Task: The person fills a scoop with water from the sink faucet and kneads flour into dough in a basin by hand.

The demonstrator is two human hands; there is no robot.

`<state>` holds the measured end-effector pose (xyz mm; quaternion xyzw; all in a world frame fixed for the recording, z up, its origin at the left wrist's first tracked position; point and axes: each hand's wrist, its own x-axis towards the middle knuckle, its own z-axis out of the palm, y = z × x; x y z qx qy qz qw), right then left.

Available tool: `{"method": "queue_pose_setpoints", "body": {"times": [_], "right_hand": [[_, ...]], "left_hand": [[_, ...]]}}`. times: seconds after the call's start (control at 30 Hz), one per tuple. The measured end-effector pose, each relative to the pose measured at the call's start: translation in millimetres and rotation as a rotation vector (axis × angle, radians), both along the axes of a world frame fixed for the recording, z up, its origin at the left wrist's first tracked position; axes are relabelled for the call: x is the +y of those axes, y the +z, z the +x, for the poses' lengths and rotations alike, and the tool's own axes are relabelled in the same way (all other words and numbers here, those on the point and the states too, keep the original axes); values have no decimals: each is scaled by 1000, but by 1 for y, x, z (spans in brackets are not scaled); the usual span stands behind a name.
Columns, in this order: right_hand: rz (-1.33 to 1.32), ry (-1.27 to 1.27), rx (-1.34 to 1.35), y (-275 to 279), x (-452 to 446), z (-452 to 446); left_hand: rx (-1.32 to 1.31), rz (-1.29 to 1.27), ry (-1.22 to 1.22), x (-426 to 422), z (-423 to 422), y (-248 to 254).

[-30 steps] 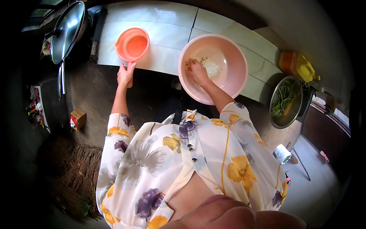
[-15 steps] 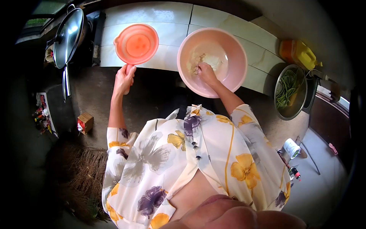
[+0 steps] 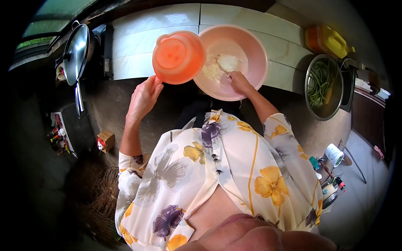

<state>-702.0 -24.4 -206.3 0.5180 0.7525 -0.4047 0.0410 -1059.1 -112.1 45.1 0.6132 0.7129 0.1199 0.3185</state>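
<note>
My left hand (image 3: 144, 97) is closed around the handle of an orange plastic water dipper (image 3: 179, 72). The dipper tilts toward the right, its edge over the left rim of a large pink basin (image 3: 260, 50). White flour-like powder (image 3: 228, 62) lies in the basin, with wetter-looking, clumpy stuff (image 3: 212, 75) to its left. Inside the basin, near its front wall, my right hand (image 3: 240, 83) is closed just beside the powder. Whatever its fingers grip, if anything, is hidden.
The basin stands on a tiled counter (image 3: 155, 42). At left is a pan with a glass lid (image 3: 77, 52). On the right are a metal bowl of green beans (image 3: 320, 85) and a yellow-orange jug (image 3: 328, 41). A small box (image 3: 106, 141) sits lower left.
My left hand has brought the dipper rightward to the basin and tipped it. My right hand has shifted right and slightly down within the basin, away from the clumpy stuff.
</note>
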Motion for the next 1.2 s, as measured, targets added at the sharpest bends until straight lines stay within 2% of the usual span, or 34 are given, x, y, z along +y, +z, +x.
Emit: {"method": "queue_pose_setpoints", "body": {"times": [0.3,0.57,0.63,0.73,0.83,0.9,0.97,1.0,1.03,1.07,1.13,1.2], "right_hand": [[-7,24,17,-7,-1,3],[-46,-26,0,8,2,4],[50,-33,40,12,1,4],[34,-72,129,14,6,3],[6,-48,68,15,14,4],[28,-85,101,22,18,7],[50,-118,136,31,21,4],[169,-146,118,45,19,2],[288,-175,100,52,18,-1],[293,-169,99,52,20,-7],[385,-44,-80,45,23,-19],[358,-43,-128,35,26,-27]], "left_hand": [[160,58,-55,-3,23,4],[87,40,-28,-7,25,-10],[102,57,-21,-7,25,-9],[68,33,0,-7,24,-11],[-78,148,-3,-4,14,-25],[-396,-289,300,-1,9,-24],[-483,-292,363,-1,3,-30],[-571,-298,418,-1,1,-35],[-573,-294,422,-2,-3,-41],[-594,-267,447,-3,-9,-48],[-619,-234,479,-4,-22,-64],[-577,-171,541,-8,-37,-82]]}}
